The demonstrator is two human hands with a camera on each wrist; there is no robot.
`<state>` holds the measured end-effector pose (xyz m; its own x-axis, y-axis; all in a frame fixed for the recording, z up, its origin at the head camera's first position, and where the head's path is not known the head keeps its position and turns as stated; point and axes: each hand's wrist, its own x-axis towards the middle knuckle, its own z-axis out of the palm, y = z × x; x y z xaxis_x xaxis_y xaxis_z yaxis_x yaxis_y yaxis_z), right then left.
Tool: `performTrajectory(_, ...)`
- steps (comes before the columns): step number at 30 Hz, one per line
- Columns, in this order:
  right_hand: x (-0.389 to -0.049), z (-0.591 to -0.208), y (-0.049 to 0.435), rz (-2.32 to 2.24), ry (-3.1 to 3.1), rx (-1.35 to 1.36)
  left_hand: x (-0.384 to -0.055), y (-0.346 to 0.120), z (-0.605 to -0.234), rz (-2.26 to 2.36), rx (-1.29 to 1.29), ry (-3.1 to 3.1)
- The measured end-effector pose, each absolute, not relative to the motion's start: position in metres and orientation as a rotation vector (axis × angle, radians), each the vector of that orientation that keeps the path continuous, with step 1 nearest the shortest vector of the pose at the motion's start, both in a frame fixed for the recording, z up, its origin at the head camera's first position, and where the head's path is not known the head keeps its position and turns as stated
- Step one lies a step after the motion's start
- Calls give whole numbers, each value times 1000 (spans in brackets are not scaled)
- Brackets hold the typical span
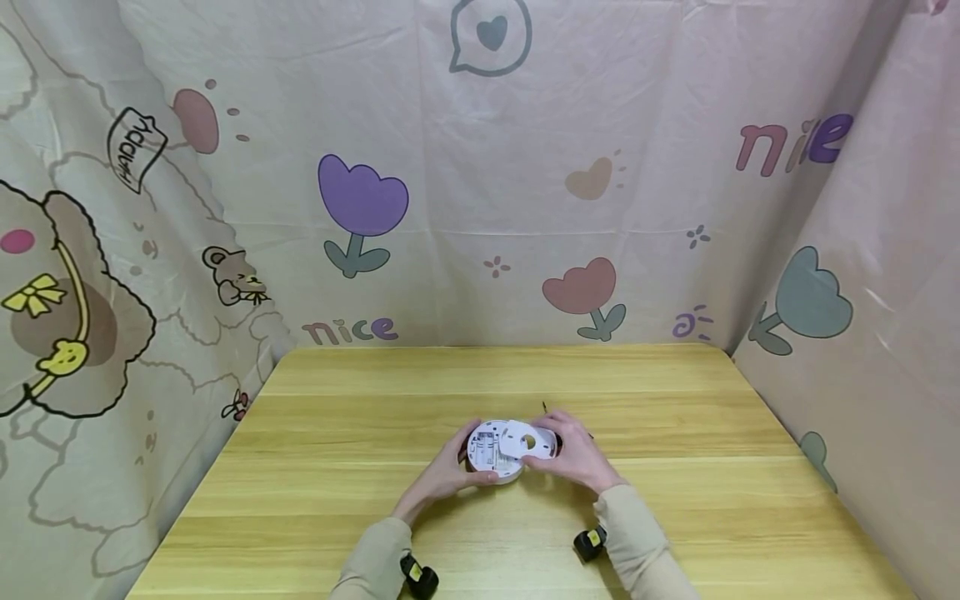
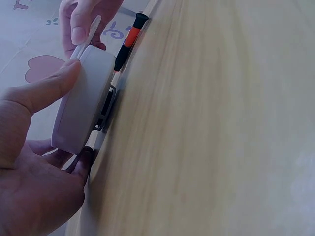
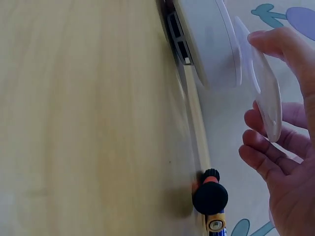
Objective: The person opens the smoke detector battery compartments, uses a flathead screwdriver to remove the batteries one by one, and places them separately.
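A round white device, which looks like a smoke detector, stands just above or on the table, its printed back with a recess facing up. My left hand grips its left side, thumb on the near rim and fingers round the far side. In the left wrist view, a dark slotted part juts from the device's underside. My right hand pinches a thin white plate with a hole in it. The plate overlaps the device's right half; the right wrist view shows the plate tilted, a narrow gap between them.
A black-and-orange screwdriver lies on the wooden table beyond the device. Beside its black end, a small gold-and-blue piece with a metal tip shows, perhaps a battery. Printed curtains enclose the table's back and sides.
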<state>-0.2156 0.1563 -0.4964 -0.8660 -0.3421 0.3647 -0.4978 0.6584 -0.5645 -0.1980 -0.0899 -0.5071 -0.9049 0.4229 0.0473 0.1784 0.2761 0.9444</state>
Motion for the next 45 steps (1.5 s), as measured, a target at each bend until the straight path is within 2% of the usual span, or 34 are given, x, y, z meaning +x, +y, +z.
performTrajectory(21,-217,-494,135,930,-2699,859,-197,-91,-508,1669,566,2334)
performTrajectory(28,-219,-495,130,834,-2665,886,-184,-90,-482,1694,564,2293)
performTrajectory(39,-222,-497,125,867,-2628,935,-185,-91,-485,1709,564,2276)
performTrajectory(45,-222,-497,125,878,-2644,932,-196,-91,-504,1688,566,2297)
